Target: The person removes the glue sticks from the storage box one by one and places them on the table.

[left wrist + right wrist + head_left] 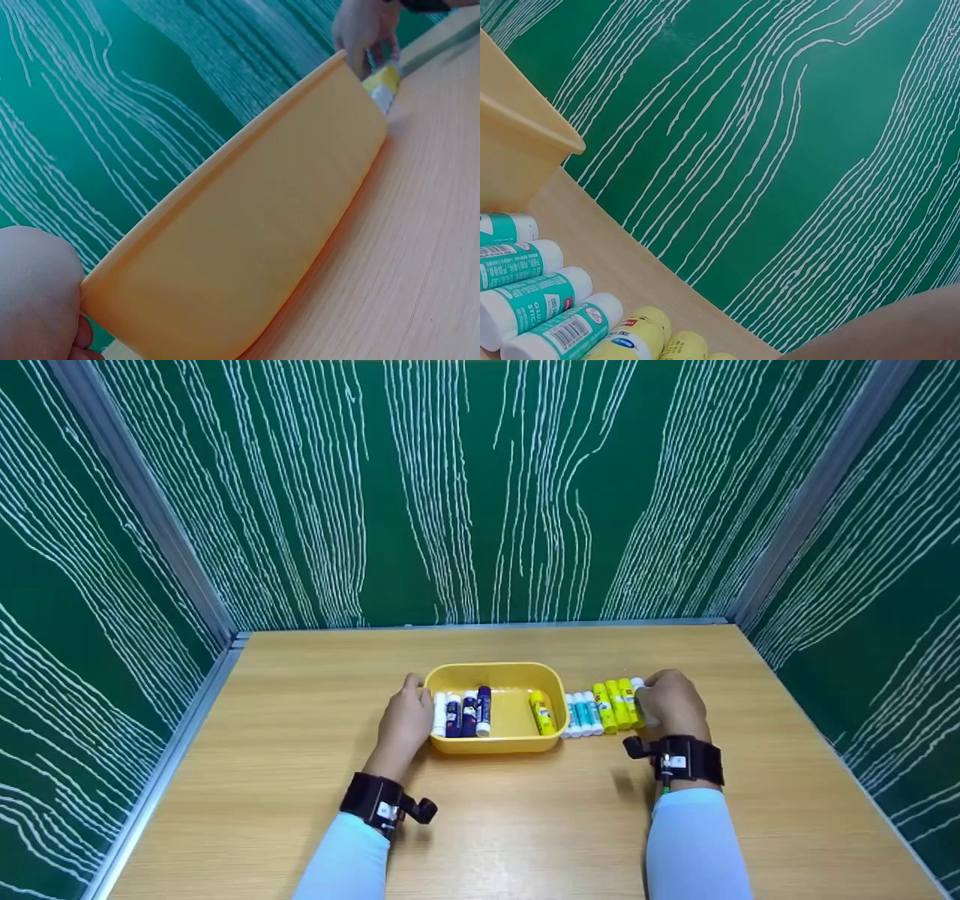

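Five glue sticks lie inside the yellow bin; just right of it, teal-and-white glue sticks and yellow glue sticks line up on the bench. From my end, the left hand holds the bin's left side, while the right hand bends over a white-ended stick at the row's far end; I cannot tell whether it grips it. My worry is round barrels: a leftward shove could jam the row against the bin wall or start sticks rolling, and a jerk on the rim could topple the loose ones inside out of order.
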Tool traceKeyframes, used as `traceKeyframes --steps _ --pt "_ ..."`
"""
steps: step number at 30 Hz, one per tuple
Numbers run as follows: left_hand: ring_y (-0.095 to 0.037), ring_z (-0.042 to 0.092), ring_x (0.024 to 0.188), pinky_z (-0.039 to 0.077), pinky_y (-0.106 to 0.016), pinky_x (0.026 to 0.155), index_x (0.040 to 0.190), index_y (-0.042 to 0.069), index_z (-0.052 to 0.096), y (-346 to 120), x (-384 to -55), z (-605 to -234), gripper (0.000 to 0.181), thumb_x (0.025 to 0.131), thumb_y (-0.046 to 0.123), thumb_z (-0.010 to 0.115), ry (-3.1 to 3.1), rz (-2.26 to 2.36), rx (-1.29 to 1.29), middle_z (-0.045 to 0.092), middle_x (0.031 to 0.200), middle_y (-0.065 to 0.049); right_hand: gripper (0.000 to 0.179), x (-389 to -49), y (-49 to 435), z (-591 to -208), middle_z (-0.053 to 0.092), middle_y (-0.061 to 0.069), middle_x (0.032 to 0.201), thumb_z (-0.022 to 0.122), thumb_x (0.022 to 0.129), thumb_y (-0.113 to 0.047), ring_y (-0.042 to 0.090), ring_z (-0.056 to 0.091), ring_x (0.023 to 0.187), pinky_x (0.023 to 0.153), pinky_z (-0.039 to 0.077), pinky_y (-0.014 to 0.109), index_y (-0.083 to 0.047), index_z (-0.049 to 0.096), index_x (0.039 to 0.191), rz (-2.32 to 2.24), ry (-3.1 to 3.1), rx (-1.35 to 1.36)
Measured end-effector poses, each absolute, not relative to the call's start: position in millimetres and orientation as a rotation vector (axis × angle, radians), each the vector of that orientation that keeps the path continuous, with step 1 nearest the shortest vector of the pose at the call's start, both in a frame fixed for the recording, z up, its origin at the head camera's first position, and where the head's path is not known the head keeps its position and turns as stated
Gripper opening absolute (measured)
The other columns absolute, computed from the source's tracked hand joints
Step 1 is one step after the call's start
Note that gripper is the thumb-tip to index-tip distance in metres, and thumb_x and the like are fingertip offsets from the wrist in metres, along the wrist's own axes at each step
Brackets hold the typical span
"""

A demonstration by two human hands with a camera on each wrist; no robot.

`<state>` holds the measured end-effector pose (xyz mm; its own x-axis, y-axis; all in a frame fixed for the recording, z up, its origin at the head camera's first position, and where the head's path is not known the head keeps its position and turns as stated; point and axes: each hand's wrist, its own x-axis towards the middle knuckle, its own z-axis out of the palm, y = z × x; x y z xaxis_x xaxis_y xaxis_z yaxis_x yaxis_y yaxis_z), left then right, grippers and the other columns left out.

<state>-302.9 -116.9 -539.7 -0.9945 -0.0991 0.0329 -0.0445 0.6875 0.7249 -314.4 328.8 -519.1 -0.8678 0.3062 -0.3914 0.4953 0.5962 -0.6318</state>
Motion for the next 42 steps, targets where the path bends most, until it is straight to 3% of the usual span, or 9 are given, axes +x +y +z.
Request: traceKeyframes --steps 6,15,21,29,32,42 --pt "-0.042 0.077 0.124 0.062 -0.06 0.103 0.152 0.008 0.058 -116.3 -303.0 -538.5 0.038 0.121 0.025 0.045 -2.824 -1.232 0.134 0.076 0.14 -0.027 0.057 -313.2 326.8 -515.2 0.05 0.033 0.169 0.057 0.116 -0.023 0.047 0.055 0.143 0.123 0.051 0.063 0.004 0.049 0.166 -1.159 2.555 0.683" --pt "-0.04 0.078 0.122 0.064 -0.059 0.101 0.154 0.008 0.057 -115.8 -303.8 -539.4 0.038 0.121 0.024 0.046 -2.834 -1.228 0.141 0.076 0.139 -0.027 0.056 -311.8 325.4 -505.6 0.047 0.032 0.173 0.055 0.118 -0.025 0.05 0.049 0.15 0.127 0.042 0.072 0.001 0.048 0.167 -1.167 2.581 0.686" --pt "-0.039 0.078 0.122 0.064 -0.058 0.102 0.154 0.008 0.057 -115.6 -303.7 -539.4 0.038 0.121 0.025 0.046 -2.833 -1.23 0.139 0.076 0.14 -0.028 0.054 -311.8 326.8 -507.3 0.051 0.033 0.169 0.057 0.118 -0.023 0.049 0.053 0.145 0.126 0.044 0.067 0.005 0.051 0.163 -1.078 2.612 0.654" --pt "-0.037 0.077 0.12 0.063 -0.057 0.102 0.152 0.009 0.057 -116.5 -302.6 -539.8 0.037 0.121 0.024 0.046 -2.829 -1.235 0.131 0.076 0.139 -0.026 0.049 -309.9 324.1 -509.8 0.049 0.035 0.169 0.059 0.115 -0.008 0.05 0.052 0.148 0.125 0.048 0.066 0.006 0.053 0.161 -1.096 2.615 0.653" --pt "-0.036 0.076 0.125 0.061 -0.057 0.106 0.152 0.01 0.058 -116.3 -302.9 -540.1 0.037 0.121 0.025 0.046 -2.825 -1.236 0.131 0.076 0.142 -0.024 0.049 -311.3 323.6 -511.3 0.049 0.035 0.169 0.058 0.114 -0.009 0.048 0.053 0.148 0.123 0.051 0.065 0.006 0.054 0.161 -1.119 2.605 0.657" --pt "-0.034 0.076 0.12 0.062 -0.056 0.104 0.152 0.009 0.057 -115.6 -304.7 -541.8 0.037 0.12 0.024 0.044 -2.833 -1.233 0.144 0.076 0.14 -0.025 0.056 -312.9 325.1 -512.7 0.044 0.034 0.173 0.057 0.116 -0.016 0.046 0.053 0.143 0.12 0.055 0.065 0.004 0.046 0.167 -1.214 2.499 0.703"
